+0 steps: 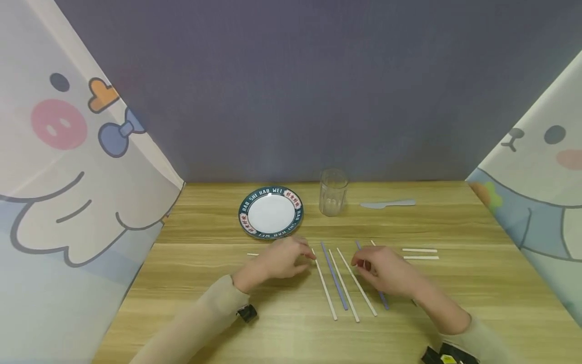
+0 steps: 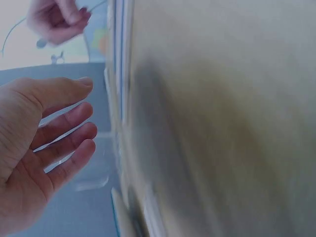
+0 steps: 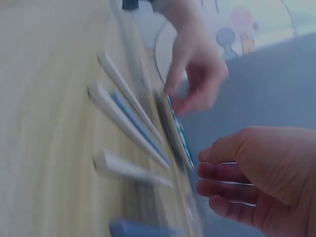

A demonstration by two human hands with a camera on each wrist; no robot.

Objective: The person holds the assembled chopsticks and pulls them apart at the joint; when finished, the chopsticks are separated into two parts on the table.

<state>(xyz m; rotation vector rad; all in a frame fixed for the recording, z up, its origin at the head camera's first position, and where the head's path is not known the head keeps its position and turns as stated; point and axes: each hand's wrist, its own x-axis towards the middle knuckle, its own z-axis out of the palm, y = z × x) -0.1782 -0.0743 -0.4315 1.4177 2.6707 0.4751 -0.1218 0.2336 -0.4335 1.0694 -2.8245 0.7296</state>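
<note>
Several thin straw-like sticks lie slanted on the table between my hands: a white stick [image 1: 325, 285] at the left, a purple stick [image 1: 335, 277] beside it, then two more white ones. Over the leftmost stick's far end hovers my left hand [image 1: 284, 257], its fingers loosely bent and holding nothing. My right hand [image 1: 386, 270] is above the right side of the row, partly covering another purple stick [image 1: 382, 299] and a white stick [image 1: 374, 243]. In the right wrist view its relaxed fingers [image 3: 229, 190] are bare, off the table.
A dark-rimmed plate [image 1: 245, 205] sits behind my left hand, with a clear glass [image 1: 333, 194] and a pale knife [image 1: 388, 204] to its right. Two short white sticks [image 1: 420, 258] lie right of my right hand. Printed panels flank the wooden table [image 1: 204, 217].
</note>
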